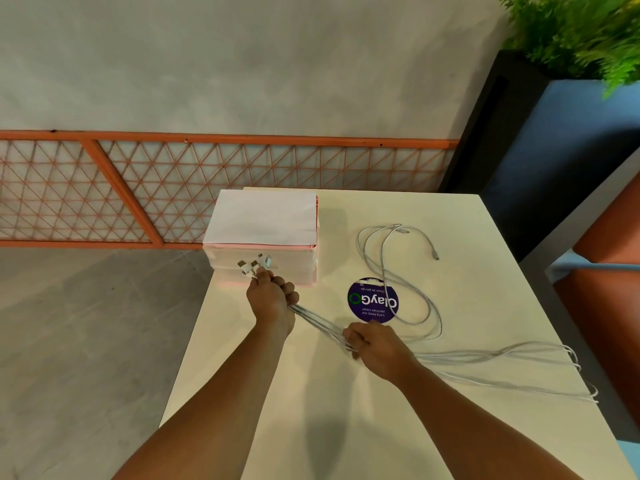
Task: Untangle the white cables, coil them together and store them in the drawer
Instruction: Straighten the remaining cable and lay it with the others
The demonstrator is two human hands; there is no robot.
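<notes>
Table (478, 306), one drawer box (263, 220), left hand (273, 299), right hand (375, 344) gripping white cables (317, 321)

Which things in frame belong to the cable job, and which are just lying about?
Job: cables, gripped by left hand and right hand; drawer box.
Lying about: sticker on the table, plant, fence.
</notes>
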